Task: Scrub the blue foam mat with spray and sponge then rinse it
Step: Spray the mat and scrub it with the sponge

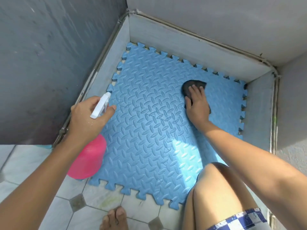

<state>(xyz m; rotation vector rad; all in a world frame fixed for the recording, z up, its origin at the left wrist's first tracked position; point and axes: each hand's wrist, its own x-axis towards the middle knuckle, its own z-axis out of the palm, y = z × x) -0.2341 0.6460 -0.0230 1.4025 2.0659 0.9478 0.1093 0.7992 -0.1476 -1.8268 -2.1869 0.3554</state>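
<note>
The blue foam mat [149,130] with a raised oval pattern and jigsaw edges lies flat in a low walled corner. Thin dark scribble lines cross its middle. My left hand [86,117] grips a pink spray bottle [86,160] by its white trigger head [101,105], nozzle aimed over the mat's left edge. My right hand [197,107] presses flat on a dark sponge [191,87] at the mat's far right part. A bright sunlit patch shows on the mat near my knee.
Low grey curbs [182,47] enclose the mat on the far, left and right sides, with grey walls above. Pale floor tiles [66,209] with dark diamond insets lie in front. My bare knee [219,188] and foot [114,219] rest at the mat's near edge.
</note>
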